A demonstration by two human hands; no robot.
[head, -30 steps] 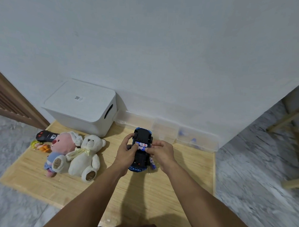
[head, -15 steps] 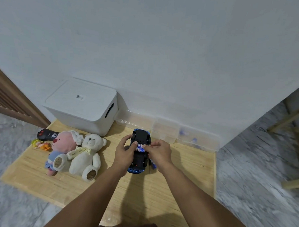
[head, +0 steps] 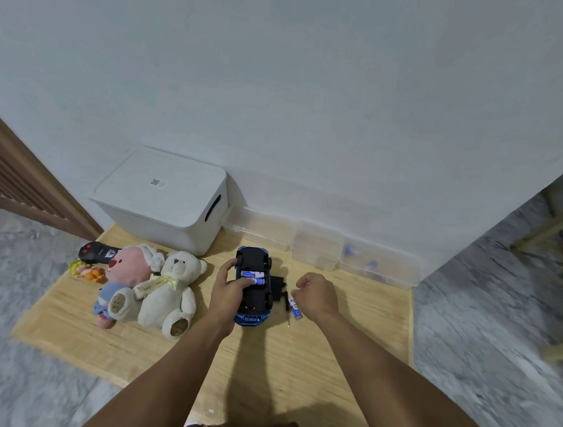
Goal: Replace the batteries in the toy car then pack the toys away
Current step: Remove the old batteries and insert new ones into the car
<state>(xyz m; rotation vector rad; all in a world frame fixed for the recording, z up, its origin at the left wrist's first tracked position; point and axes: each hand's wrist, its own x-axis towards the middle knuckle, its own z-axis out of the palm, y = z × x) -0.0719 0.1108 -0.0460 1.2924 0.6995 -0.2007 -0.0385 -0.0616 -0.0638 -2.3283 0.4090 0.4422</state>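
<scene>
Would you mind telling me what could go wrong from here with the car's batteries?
1. A loose battery lies on the mat beside the car; old and new cells could get mixed up.
2. The black cover and thin screwdriver lie by the right hand; a careless sweep might scatter them.
3. The left hand steadies the upturned car; letting go might jostle the two seated batteries.
</scene>
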